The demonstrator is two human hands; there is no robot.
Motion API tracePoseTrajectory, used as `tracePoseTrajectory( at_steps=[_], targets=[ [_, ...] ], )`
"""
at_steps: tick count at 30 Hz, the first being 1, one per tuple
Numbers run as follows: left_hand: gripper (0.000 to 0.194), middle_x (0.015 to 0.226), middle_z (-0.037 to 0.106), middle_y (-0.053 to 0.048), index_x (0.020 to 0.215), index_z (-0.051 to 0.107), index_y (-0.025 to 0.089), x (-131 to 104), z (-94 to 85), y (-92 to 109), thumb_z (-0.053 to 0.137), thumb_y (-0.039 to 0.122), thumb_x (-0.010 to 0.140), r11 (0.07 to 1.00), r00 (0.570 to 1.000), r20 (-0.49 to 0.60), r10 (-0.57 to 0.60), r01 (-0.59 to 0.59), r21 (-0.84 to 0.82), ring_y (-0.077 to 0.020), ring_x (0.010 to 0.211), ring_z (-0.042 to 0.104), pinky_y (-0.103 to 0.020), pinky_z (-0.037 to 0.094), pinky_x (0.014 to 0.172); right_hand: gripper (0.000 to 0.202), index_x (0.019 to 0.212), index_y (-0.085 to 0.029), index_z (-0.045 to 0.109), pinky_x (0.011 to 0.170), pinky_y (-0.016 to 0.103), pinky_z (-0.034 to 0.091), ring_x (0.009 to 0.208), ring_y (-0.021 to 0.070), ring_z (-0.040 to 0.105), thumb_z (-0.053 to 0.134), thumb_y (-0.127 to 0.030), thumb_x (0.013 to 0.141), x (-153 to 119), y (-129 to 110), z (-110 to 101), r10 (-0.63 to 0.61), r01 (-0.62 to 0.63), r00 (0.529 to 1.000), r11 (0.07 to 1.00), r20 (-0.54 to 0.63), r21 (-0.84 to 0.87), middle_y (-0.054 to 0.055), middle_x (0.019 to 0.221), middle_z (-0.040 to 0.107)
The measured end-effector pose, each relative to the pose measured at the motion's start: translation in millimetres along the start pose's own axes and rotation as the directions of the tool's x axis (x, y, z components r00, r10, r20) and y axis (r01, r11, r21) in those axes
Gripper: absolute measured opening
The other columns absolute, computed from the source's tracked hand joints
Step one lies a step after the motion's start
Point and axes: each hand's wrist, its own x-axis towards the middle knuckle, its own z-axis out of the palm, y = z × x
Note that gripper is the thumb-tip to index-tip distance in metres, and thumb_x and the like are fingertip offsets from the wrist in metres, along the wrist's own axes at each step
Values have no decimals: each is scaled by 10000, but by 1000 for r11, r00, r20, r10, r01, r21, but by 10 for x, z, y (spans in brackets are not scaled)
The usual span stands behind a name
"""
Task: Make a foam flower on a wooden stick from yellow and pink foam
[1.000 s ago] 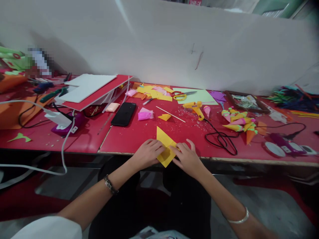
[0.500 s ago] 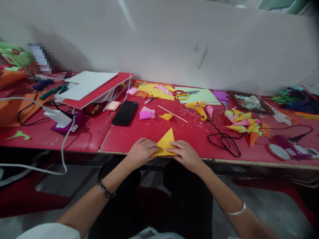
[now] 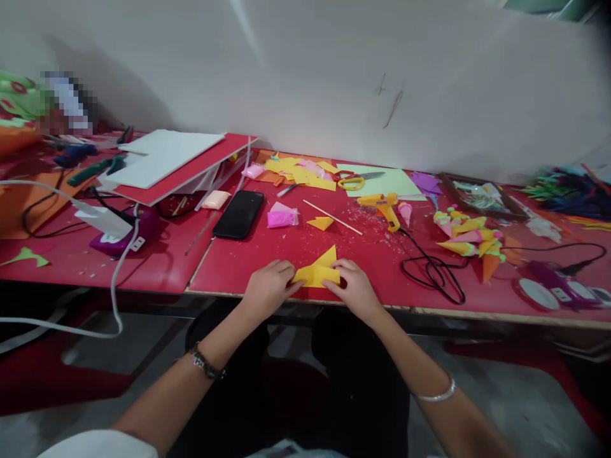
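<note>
A sheet of yellow paper (image 3: 316, 275) lies at the table's front edge, its near part folded up into a band and a pointed corner rising behind. My left hand (image 3: 270, 289) pinches the band's left end between thumb and fingers. At the right end, my right hand (image 3: 356, 289) grips it the same way, thumb in front. Just beyond the paper are a small folded yellow paper piece (image 3: 321, 222), a thin wooden stick (image 3: 332, 216) and a bright pink packet (image 3: 282, 217).
A black phone (image 3: 238, 215) lies left of centre. A yellow glue gun (image 3: 382, 207) trails a black cord (image 3: 432, 273) on the right. Scissors (image 3: 353, 183), yellow scraps (image 3: 298, 172) and small paper cones (image 3: 470, 235) sit farther back. White boards (image 3: 167, 156) lean left.
The near edge of the yellow paper has been folded upward, forming a band. Both hands have shifted their hold to the band's ends, thumbs now in front.
</note>
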Motion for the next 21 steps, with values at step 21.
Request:
tracePoseTrajectory(
  at_steps=[21],
  targets=[
    [427, 1259, 487, 28, 1265, 364, 281, 79, -312, -181, 349, 122, 869, 851, 808, 317, 497, -525, 3, -163, 1123, 428, -318, 263, 896, 110, 794, -162, 509, 790, 309, 418, 895, 201, 495, 478, -268, 804, -5, -37, 9, 9, -7, 1000, 996, 24, -93, 84, 917, 548]
  ],
)
